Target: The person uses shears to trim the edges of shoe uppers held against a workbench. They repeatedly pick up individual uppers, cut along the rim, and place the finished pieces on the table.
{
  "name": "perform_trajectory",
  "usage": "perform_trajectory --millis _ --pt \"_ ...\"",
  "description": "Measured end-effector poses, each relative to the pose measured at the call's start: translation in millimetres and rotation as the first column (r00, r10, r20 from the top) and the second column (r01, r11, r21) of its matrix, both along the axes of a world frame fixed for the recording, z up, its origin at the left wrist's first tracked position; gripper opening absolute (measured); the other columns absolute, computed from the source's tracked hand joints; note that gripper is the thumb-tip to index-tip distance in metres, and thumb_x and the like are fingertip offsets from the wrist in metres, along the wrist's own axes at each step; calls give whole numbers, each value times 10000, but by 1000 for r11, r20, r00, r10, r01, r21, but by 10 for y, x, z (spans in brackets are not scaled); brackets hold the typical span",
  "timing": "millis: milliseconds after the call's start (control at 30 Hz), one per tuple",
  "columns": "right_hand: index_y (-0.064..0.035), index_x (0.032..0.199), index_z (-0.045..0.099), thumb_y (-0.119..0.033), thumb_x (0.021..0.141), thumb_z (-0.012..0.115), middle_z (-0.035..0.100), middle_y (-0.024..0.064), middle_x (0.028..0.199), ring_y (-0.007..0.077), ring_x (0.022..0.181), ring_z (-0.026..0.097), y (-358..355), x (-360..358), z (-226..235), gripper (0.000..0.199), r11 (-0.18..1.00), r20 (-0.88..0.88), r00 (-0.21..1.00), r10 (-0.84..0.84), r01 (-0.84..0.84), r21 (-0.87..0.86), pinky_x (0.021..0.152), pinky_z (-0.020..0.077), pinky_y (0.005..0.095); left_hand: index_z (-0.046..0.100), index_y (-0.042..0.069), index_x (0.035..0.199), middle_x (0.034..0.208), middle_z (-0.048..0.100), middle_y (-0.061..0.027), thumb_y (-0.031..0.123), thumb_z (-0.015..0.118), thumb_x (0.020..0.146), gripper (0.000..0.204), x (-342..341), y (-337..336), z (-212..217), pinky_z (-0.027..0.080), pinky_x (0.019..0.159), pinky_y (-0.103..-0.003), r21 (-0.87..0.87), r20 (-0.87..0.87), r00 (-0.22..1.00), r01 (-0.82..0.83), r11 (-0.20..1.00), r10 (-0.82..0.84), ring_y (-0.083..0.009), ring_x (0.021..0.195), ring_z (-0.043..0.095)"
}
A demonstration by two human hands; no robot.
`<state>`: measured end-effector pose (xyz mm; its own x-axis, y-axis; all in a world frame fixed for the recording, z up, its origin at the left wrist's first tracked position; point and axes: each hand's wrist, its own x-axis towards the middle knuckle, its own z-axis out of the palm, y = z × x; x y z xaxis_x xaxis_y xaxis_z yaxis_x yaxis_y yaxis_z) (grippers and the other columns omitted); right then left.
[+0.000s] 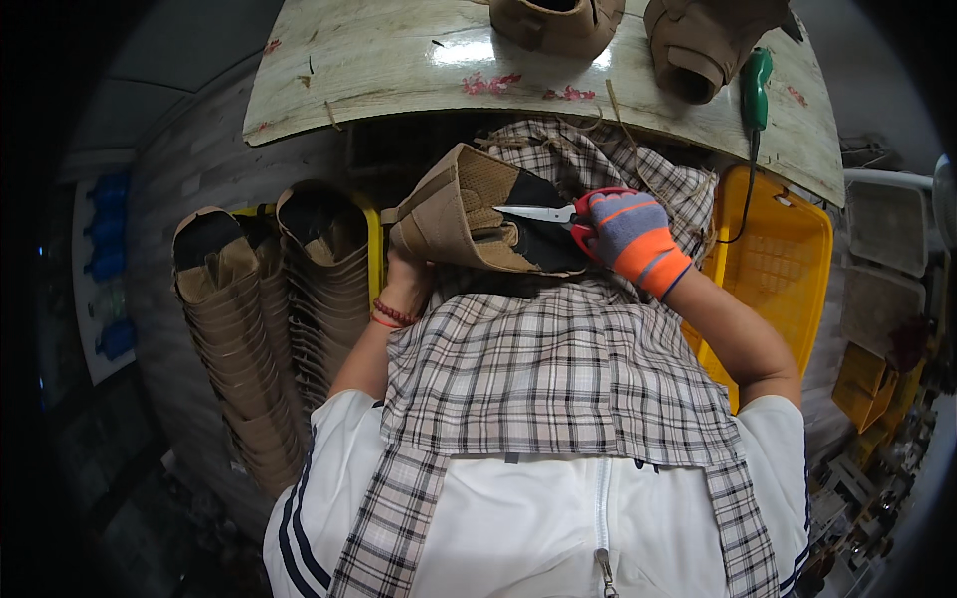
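A tan boot upper (431,221) with a black inner lining lies tilted over my lap, its opening facing right. My left hand (407,281), bare and with beads at the wrist, grips it from below at its left side; most of the fingers are hidden behind it. In a grey and orange glove, my right hand (632,235) is closed round the red handles of a pair of scissors (540,213). The blades point left across the upper's opening, over the lining. They look nearly closed. A plaid apron (518,369) covers my lap.
Ahead stands a worn pale table (384,70), bearing brown boot uppers (558,32) and a green corded hand tool (758,88). Tall stacks of nested uppers (234,329) rise on the left. A yellow crate (778,264) sits to my right, with the tool's cord hanging near it.
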<state>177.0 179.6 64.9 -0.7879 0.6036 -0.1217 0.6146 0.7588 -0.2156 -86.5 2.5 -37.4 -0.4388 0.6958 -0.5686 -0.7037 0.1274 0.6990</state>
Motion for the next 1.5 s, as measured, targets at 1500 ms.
perform_trajectory --millis 1500 --pt "-99 943 672 -360 801 682 676 109 777 277 757 667 -127 -158 158 297 999 49 998 40 -42 33 672 513 394 552 32 1274 1181 639 -84 263 525 985 372 5 39 127 494 903 -354 -22 -18 999 31 999 -31 -229 1050 618"
